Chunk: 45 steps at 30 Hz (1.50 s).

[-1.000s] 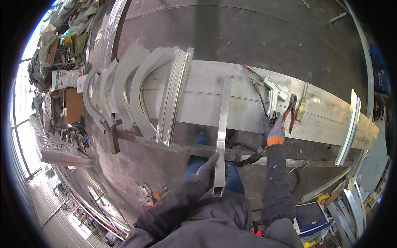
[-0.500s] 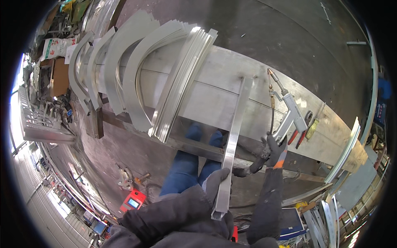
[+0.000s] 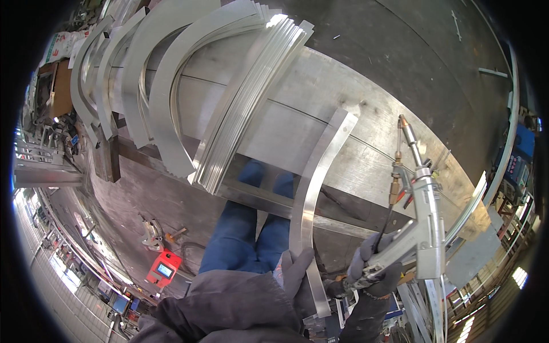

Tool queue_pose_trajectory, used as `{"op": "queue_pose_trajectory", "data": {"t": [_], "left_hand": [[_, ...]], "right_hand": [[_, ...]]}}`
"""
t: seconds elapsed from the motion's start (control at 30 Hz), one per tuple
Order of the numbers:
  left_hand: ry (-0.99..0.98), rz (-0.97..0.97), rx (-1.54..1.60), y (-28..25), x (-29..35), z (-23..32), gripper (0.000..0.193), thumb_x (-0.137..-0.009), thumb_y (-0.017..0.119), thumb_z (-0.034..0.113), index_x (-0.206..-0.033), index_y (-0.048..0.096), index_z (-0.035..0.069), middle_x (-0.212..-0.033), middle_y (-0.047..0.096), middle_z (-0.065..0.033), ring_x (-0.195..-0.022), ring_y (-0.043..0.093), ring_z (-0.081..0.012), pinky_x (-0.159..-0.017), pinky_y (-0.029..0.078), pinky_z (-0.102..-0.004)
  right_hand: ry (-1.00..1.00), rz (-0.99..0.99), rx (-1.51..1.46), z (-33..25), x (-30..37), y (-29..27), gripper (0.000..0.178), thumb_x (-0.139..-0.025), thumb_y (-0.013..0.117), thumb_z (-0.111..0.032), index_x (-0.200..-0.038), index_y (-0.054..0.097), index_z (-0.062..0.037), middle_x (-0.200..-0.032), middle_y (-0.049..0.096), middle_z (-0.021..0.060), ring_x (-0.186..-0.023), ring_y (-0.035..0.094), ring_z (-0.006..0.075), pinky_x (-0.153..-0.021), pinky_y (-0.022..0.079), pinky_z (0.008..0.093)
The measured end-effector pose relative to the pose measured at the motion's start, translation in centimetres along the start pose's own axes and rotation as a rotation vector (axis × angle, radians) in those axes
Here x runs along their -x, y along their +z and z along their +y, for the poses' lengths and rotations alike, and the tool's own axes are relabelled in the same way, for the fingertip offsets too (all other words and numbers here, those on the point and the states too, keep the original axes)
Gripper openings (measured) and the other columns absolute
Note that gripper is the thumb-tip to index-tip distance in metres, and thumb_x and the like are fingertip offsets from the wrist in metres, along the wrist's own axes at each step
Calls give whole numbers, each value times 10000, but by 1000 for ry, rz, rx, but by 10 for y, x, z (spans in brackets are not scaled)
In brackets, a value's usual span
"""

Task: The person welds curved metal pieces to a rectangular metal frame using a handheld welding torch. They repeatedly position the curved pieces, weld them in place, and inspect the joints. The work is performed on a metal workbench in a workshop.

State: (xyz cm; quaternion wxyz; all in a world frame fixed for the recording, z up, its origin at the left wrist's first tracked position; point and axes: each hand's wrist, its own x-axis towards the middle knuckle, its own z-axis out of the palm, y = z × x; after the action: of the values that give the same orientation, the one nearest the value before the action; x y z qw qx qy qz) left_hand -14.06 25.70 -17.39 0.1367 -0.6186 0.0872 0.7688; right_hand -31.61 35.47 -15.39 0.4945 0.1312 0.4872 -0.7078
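A curved, L-shaped metal strip (image 3: 309,197) stretches from my lap out over the metal bench top. My gloved left hand (image 3: 295,270) grips it near its close end, the fingers wrapped around the edge. In my gloved right hand (image 3: 374,264) is a grey-silver welding gun (image 3: 424,214), held by its handle. Its copper-coloured nozzle (image 3: 404,122) points away from me, to the right of the strip's far end and apart from it. A dark cable runs from the gun's wire feed tube (image 3: 395,186) back toward the hand.
A bundle of long metal strips (image 3: 251,108) lies on the bench (image 3: 291,134) to the left, beside several curved plates (image 3: 163,97). Red-handled pliers (image 3: 402,196) sit partly hidden behind the gun. On the floor at left stand a red device with a screen (image 3: 164,268) and a clamp (image 3: 152,233).
The welding gun has come up from over the bench and nearer to me in my right hand. The strip has turned in my left hand, so its curve now shows. The view has shifted.
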Motion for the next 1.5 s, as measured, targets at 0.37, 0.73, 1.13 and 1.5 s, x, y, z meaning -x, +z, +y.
{"op": "queue_pose_trajectory", "data": {"t": [0.37, 0.73, 1.13, 1.5], "left_hand": [[-62, 38, 110, -4, -2, -1, 359, -1021, 634, 406, -1054, 600, 51, -905, 642, -49, -791, 586, -126, -682, 466, -321], [-96, -61, 189, -12, -7, -8, 320, -1036, 621, 389, -1046, 580, 72, -878, 619, -27, -791, 575, -108, -689, 470, -316], [-78, -44, 217, -10, -3, -1, 256, -1040, 626, 339, -1045, 593, 86, -892, 615, -12, -792, 565, -89, -689, 471, -302], [-59, -43, 167, -11, -3, -1, 269, -1058, 609, 349, -1016, 603, 83, -883, 626, -17, -791, 576, -90, -674, 473, -309]], "right_hand": [[183, 97, 309, 39, -7, 20, 885, -899, 507, -828, -1138, 510, 24, -638, 545, 93, -475, 548, 182, -432, 455, 295], [228, 79, 317, 44, -21, 27, 851, -859, 500, -876, -985, 491, -35, -563, 542, 85, -442, 503, 172, -412, 419, 286], [213, 59, 350, 47, -26, 29, 852, -861, 498, -875, -990, 503, -33, -569, 556, 81, -436, 516, 167, -415, 422, 276], [215, 83, 312, 49, -26, 29, 823, -877, 523, -843, -983, 522, -27, -597, 577, 82, -475, 534, 164, -442, 423, 268]]}}
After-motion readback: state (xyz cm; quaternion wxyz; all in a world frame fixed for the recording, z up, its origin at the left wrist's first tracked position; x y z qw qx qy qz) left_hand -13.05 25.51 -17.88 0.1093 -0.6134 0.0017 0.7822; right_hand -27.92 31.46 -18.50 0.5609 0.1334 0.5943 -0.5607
